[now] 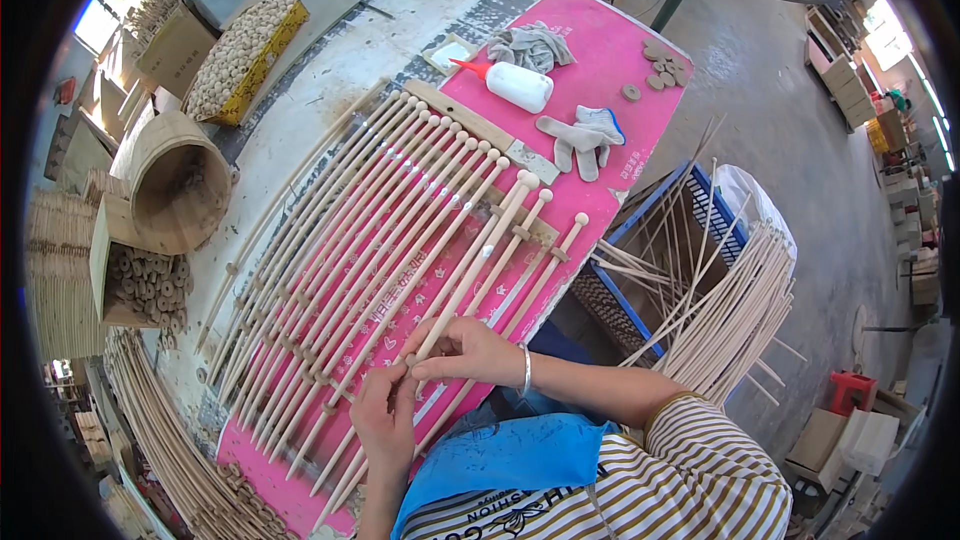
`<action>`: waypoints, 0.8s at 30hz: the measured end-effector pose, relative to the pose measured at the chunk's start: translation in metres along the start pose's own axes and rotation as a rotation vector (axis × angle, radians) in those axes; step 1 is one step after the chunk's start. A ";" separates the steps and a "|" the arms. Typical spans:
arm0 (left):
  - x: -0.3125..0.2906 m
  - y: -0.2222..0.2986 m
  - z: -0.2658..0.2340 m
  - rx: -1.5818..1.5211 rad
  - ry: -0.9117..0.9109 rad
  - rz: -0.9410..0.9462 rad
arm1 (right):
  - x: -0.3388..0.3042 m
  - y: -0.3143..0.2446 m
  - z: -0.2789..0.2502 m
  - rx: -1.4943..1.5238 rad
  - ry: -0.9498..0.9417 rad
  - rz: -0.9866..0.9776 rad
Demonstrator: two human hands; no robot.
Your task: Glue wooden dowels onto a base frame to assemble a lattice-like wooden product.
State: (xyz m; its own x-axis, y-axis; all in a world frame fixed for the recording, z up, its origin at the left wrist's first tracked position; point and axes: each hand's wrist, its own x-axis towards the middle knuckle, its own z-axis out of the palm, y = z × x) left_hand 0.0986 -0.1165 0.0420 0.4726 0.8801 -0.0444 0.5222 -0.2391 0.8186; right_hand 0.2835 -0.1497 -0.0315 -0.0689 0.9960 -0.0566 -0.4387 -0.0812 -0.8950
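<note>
Pale and wooden, the rod (462, 288) slanted over the pink sheet (605, 50), ball end away from me; my right hand (465, 348) gripped it, while my left hand (385, 412) curled just beside, its exact hold too hidden to tell.

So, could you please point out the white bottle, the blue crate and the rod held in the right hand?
White bottle (522, 89), head view: its body.
Blue crate (727, 217), head view: its side wall.
Held rod (474, 273), head view: its shaft.
</note>
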 end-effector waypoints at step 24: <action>-0.013 -0.021 -0.005 -0.151 0.032 -0.125 | -0.012 -0.070 -0.075 -0.093 0.350 0.153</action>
State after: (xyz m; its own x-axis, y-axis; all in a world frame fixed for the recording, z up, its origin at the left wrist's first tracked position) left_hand 0.0776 -0.1211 0.0284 0.3865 0.9124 -0.1347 0.4620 -0.0651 0.8845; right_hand 0.3822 -0.1530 -0.0013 0.1899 0.9263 -0.3254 -0.3630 -0.2417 -0.8999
